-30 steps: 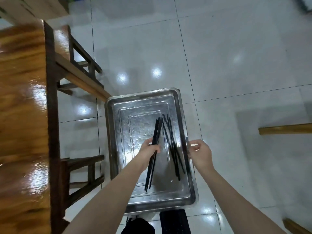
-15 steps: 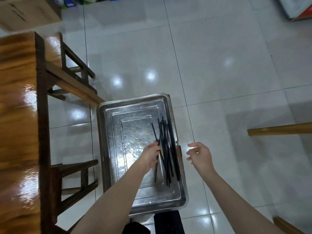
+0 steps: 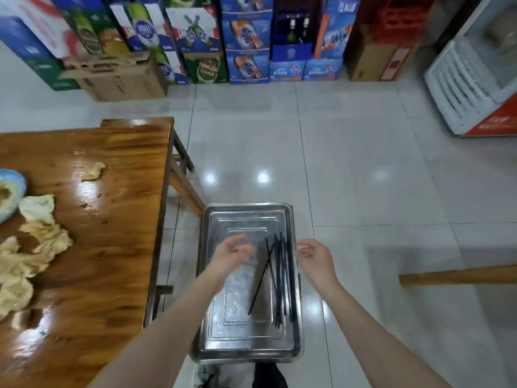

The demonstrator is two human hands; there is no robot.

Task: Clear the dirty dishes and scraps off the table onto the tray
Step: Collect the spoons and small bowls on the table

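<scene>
tray (image 3: pixel 246 206): shiny metal, rectangular, set low just off the table's near corner, directly below both hands; long sides running away from the camera.
chopsticks (image 3: pixel 279 292): black, several, lying inside the tray in its right half; most lined up lengthwise close to the right wall, one slanted across the others toward the middle.
left hand (image 3: pixel 230 254): raised over the middle of the tray, fingers loosely spread and slightly bent, gripping nothing; somewhat blurred.
right hand (image 3: pixel 314 257): raised beside the tray's right rim, fingers relaxed and lightly curved, gripping nothing; apart from the chopsticks.
table (image 3: pixel 117 261): glossy brown wood, on the left, wet-looking with glare patches.
tissues (image 3: pixel 42 242): crumpled, pale yellow, heaped near the table's left side.
bowl (image 3: pixel 12 189): blue-rimmed, cut off by the left edge, just beside the tissues, on the table.
scrap (image 3: pixel 93 171): small pale lump, alone on the table farther back.
floor (image 3: pixel 363 177): pale glossy tiles with light reflections.
cartons (image 3: pixel 246 37): stacked drink boxes along the far wall.
</scene>
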